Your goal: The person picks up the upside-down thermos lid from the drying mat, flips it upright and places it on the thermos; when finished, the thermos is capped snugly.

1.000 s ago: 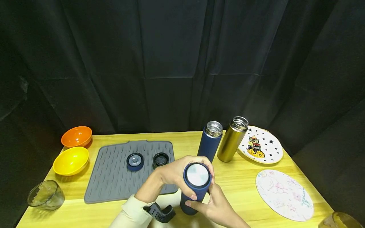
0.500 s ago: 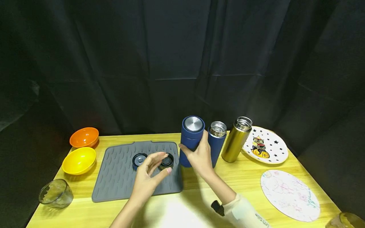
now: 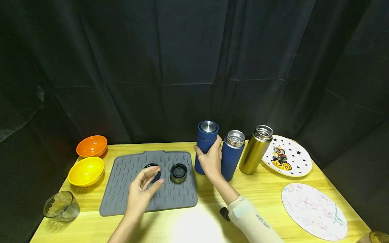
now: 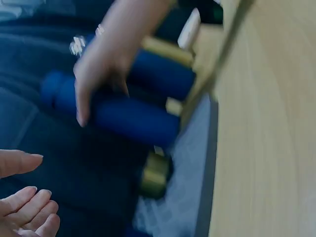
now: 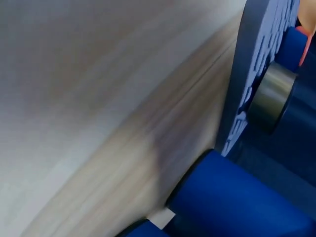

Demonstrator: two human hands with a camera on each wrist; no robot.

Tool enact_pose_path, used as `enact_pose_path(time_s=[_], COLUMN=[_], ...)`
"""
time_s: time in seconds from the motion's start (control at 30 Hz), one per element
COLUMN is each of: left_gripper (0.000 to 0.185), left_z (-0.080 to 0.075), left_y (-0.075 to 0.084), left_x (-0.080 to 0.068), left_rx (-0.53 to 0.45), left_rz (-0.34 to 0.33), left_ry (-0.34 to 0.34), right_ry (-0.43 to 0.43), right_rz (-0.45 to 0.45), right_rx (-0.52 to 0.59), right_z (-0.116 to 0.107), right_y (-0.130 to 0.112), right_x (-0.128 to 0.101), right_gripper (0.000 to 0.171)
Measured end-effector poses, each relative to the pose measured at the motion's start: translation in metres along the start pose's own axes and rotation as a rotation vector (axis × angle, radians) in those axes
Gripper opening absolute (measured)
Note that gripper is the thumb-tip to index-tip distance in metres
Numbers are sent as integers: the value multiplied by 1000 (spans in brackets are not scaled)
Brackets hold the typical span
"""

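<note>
My right hand (image 3: 209,158) grips a capped blue flask (image 3: 206,143) that stands upright at the back of the wooden table (image 3: 261,192), right next to an open blue flask (image 3: 232,155). An open gold flask (image 3: 256,150) stands further right. My left hand (image 3: 153,177) hovers with relaxed fingers over the grey ribbed mat (image 3: 124,189), just above a blue lid (image 3: 151,166) that its fingers partly hide. A dark lid (image 3: 178,172) lies beside it on the mat. The left wrist view shows the right hand (image 4: 98,74) on the blue flask (image 4: 138,118).
An orange bowl (image 3: 91,145) and a yellow bowl (image 3: 86,170) sit at the left edge, with a glass bowl (image 3: 60,206) nearer me. A star-patterned plate (image 3: 288,157) and a floral round plate (image 3: 314,211) lie on the right. Black curtain closes the back.
The right hand carried the capped blue flask from near me to the back, beside the open blue flask. The left hand let go of it and moved over the blue lid on the mat.
</note>
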State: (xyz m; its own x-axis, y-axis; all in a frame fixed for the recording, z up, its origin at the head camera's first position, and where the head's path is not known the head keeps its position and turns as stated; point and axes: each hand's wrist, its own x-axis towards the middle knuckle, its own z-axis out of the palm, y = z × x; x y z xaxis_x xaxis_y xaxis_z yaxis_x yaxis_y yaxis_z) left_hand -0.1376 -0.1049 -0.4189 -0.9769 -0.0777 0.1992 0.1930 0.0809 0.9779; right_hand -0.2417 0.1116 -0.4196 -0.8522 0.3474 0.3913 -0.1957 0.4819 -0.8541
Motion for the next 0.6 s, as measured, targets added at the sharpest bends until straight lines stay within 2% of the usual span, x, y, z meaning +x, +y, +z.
enact_pose_path(time_s=[0.07, 0.2, 0.33, 0.47, 0.6], left_gripper=[46, 56, 76, 88, 87], left_z=[-4, -15, -26, -28, -25], left_y=[-9, -30, -49, -59, -65], left_x=[10, 33, 52, 61, 62], left_rx=[56, 281, 492, 565, 622], left_rz=[9, 1, -34, -54, -59], left_ry=[5, 8, -59, -128, -139], right_ry=[-13, -71, -180, -263, -334], right_rz=[-1, 7, 33, 31, 41], right_rx=[-4, -43, -67, -47, 14], right_z=[-3, -13, -30, -43, -51], right_y=[-1, -6, -15, -21, -22], right_x=[-4, -22, -50, -72, -85], right_gripper=[89, 100, 104, 99, 92])
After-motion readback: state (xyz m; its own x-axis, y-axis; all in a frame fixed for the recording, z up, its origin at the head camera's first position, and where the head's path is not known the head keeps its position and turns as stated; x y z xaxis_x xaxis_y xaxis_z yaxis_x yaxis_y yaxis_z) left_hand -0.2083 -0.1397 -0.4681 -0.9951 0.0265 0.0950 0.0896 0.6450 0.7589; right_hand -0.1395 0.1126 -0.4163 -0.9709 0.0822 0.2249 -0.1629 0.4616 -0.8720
